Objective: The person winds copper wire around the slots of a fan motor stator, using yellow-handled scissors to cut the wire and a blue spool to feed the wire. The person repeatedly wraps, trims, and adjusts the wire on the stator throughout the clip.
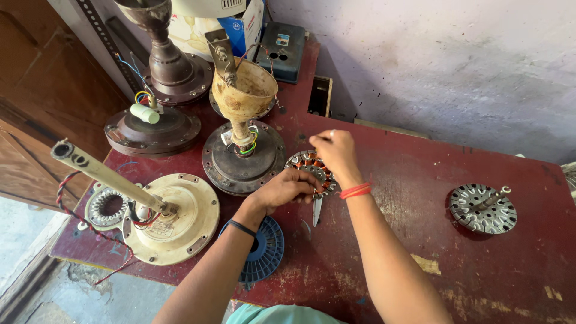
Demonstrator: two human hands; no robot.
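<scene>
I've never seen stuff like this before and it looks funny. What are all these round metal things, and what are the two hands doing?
This picture comes from a camera worn on a person's head, looking down at their own two hands over a dark red table. The round things look like parts of ceiling fans taken apart. The left hand and the right hand both grip a ring wound with copper wire, which looks like the inside of a fan motor. Something like a blade pokes out just under it. To the left sit a cream fan motor with a long rod, a dark round motor with a rusty cup on top and two brown ones behind. A blue plastic disc lies near the table's edge, and a silver disc full of holes rests far right.
</scene>
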